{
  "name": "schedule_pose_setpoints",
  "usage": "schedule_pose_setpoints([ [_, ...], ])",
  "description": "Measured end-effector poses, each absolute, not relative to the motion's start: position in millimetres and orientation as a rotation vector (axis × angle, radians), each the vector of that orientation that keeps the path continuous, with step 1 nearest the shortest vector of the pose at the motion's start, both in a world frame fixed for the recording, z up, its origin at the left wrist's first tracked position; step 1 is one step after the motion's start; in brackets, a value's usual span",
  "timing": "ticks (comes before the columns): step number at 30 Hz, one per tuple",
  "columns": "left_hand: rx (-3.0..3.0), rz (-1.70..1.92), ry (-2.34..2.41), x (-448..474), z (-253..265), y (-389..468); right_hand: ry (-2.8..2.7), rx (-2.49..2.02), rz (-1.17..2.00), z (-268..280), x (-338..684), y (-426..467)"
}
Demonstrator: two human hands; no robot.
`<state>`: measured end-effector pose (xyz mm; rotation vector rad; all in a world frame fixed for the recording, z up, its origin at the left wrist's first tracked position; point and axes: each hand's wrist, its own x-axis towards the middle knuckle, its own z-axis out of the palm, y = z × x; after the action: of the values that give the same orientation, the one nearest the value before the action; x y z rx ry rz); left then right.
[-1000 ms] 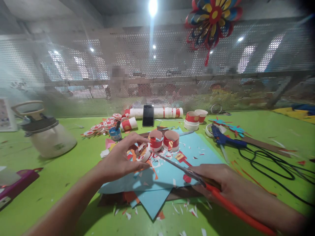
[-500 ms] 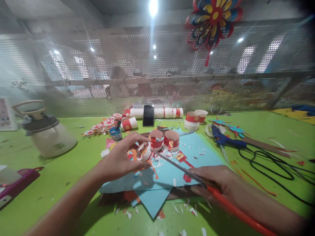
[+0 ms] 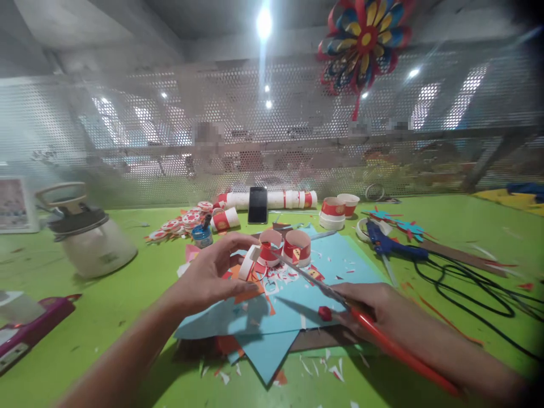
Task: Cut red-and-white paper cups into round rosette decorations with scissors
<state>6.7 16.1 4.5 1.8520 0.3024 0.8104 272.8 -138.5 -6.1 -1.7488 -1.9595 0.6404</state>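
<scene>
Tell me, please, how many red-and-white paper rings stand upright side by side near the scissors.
2. One ring stands beside the left hand, near the tip of the scissors; the other ring stands just right of it. The left hand could hide more.

At the centre, the left hand [image 3: 208,275] holds a white paper piece [image 3: 247,265]; at lower right, the right hand [image 3: 376,303] grips scissors [image 3: 369,325].
</scene>
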Motion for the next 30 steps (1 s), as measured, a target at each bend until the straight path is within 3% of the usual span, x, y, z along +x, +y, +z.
schedule_pose_setpoints([
  [6, 1.824, 0.824, 0.249, 8.9, 5.0, 12.6, -1.984, -1.886, 0.445, -14.7, 270.6, -136.6],
  [16, 1.826, 0.904, 0.23, 10.8, 5.9, 8.4, -1.859, -1.721, 0.535, 4.7, 261.1, -140.3],
  [30, 2.024, 1.034, 0.284, 11.7, 3.3, 12.7, -2.044, -1.635, 0.357, -3.3, 263.8, -147.0],
])
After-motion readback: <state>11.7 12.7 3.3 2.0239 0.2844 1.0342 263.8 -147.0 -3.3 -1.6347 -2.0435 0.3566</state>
